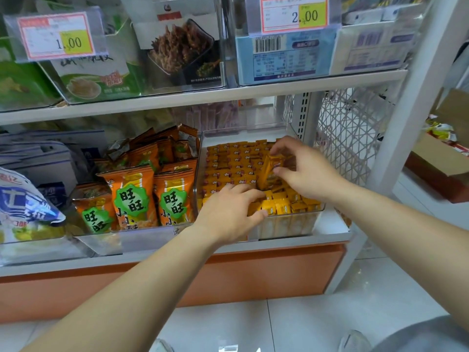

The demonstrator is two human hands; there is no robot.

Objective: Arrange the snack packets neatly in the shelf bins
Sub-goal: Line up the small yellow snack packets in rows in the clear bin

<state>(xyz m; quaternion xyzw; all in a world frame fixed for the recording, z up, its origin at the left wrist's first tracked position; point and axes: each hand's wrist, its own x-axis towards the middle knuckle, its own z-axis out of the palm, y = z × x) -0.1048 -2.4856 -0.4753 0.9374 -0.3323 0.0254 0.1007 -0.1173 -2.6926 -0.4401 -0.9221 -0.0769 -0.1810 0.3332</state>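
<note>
Head view: we note right hand (pixel 302 168) fingers pinching a tilted yellow packet (pixel 269 171) over the clear bin (pixel 291 224); left hand (pixel 228 212) fingers spread, pressing front rows. Risk: forcing it in topples neighbouring packets beneath.

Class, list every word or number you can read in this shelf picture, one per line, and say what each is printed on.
"1.00": price tag on the upper left bin
"2.00": price tag on the upper right bin
"旺旺": green badge on the orange snack bags
Too small or blurred: barcode label, small yellow packets, blue and white bag, fine print on both tags.
</note>
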